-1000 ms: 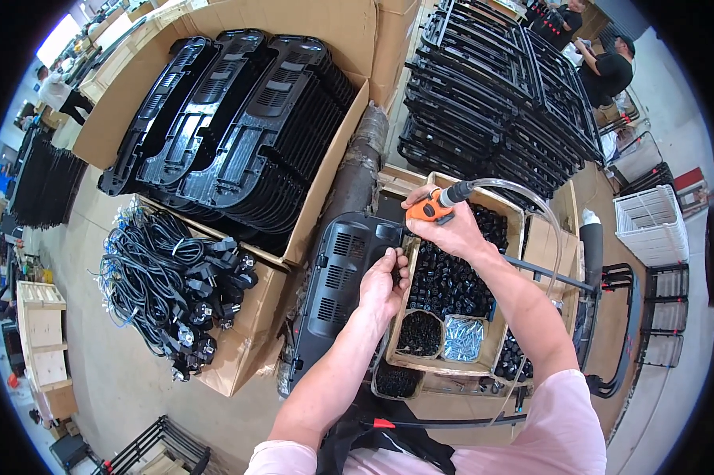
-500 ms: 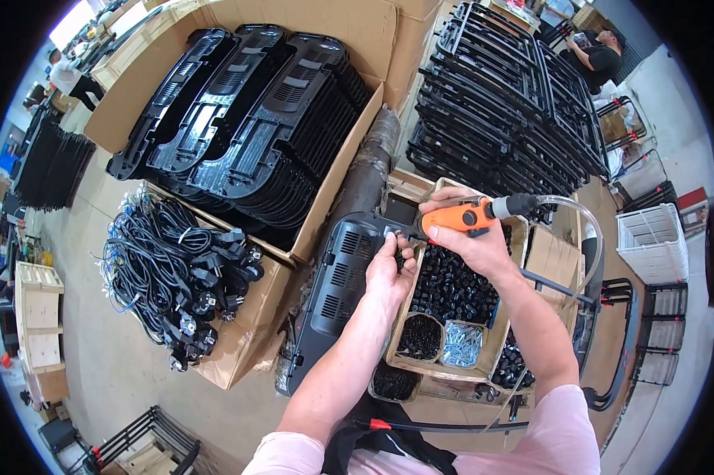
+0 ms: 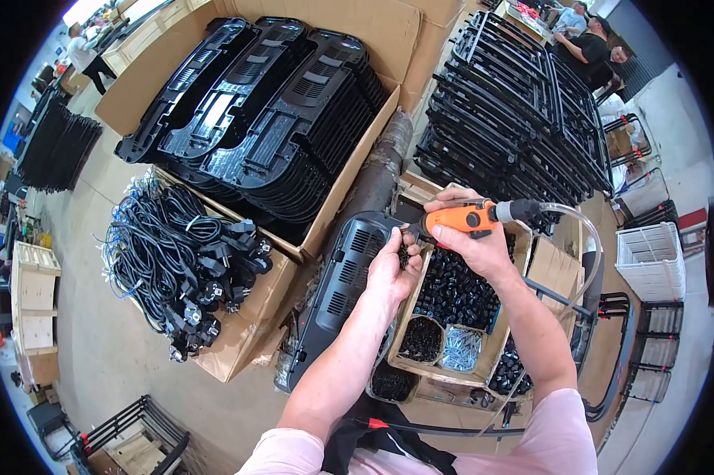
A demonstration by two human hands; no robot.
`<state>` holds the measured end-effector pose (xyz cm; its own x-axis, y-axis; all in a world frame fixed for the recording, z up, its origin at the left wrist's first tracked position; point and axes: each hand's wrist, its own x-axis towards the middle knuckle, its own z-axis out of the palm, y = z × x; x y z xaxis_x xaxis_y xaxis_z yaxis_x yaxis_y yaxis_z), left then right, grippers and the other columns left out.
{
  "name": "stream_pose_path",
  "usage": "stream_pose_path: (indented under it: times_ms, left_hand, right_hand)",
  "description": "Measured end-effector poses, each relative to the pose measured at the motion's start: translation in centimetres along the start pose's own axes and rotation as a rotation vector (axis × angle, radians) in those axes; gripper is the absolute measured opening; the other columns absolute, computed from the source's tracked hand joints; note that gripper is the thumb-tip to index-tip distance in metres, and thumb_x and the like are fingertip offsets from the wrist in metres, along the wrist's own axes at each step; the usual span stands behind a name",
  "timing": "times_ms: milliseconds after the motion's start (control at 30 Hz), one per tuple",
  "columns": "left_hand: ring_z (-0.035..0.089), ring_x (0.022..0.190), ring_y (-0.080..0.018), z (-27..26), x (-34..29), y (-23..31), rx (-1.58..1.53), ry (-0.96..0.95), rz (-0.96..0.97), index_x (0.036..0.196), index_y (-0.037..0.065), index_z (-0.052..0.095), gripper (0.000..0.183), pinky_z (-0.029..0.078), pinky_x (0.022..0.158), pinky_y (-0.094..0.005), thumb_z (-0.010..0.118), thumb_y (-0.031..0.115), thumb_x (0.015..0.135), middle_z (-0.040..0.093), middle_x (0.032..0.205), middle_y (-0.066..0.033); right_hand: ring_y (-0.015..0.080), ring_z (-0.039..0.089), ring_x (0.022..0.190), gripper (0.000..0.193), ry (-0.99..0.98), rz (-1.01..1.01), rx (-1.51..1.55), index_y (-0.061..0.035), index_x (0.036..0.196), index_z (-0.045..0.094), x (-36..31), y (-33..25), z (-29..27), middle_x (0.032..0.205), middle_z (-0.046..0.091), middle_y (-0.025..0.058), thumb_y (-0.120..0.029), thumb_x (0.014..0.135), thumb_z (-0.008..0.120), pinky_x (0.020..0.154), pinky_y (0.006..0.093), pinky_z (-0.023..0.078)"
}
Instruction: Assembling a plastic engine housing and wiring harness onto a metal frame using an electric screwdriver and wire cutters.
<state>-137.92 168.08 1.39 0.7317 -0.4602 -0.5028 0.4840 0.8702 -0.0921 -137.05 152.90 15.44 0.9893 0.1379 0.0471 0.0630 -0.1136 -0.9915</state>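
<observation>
My right hand [image 3: 472, 241] grips an orange air screwdriver [image 3: 461, 220], with a clear hose [image 3: 582, 226] running from its back end. The tool's tip points left, close to the fingers of my left hand [image 3: 390, 267]. That hand is closed around several small dark screws [image 3: 404, 256], with thumb and forefinger pinched near the tip. Both hands are over the right edge of a black plastic housing [image 3: 343, 277] with vent slots. Whether the tip touches a screw cannot be made out.
A wooden parts box [image 3: 404, 360] beside the housing holds black knobs [image 3: 452, 297], black screws [image 3: 422, 339] and silver screws [image 3: 461, 347]. Power cords [image 3: 175, 253] lie on cardboard at left. Stacked black panels [image 3: 294, 103] fill a carton; black frames [image 3: 507, 119] stand behind. People work farther off.
My left fingers have risen slightly toward the screwdriver's tip, and the dark screws in that hand show more plainly. The whole view has shifted a little.
</observation>
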Motion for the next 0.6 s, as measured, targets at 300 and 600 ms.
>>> stream_pose_path:
  times_ms: [300,600]
  left_hand:
    - [0.070,0.086,-0.0192,-0.8,-2.8,-1.4,0.296,0.107,0.001,0.125,0.003,0.062,0.037,0.059,0.070,-0.0299,0.041,0.032,0.117,0.072,0.105,-0.0102]
    - [0.060,0.075,-0.0130,-3.4,-4.7,-1.1,0.397,0.075,-0.003,0.123,0.005,0.067,0.028,0.051,0.063,-0.0251,0.051,0.027,0.115,0.068,0.096,-0.0030]
  right_hand:
    - [0.0188,0.069,0.115,0.053,0.010,-0.010,-0.053,-0.0023,0.135,0.059,3.6,2.3,1.5,0.122,0.073,0.0125,-0.009,0.088,0.083,0.102,0.0362,0.057]
    - [0.0177,0.070,0.109,0.047,-0.039,0.037,-0.155,-0.0027,0.126,0.065,5.6,4.0,3.2,0.116,0.075,0.0103,-0.011,0.085,0.085,0.100,0.0358,0.056]
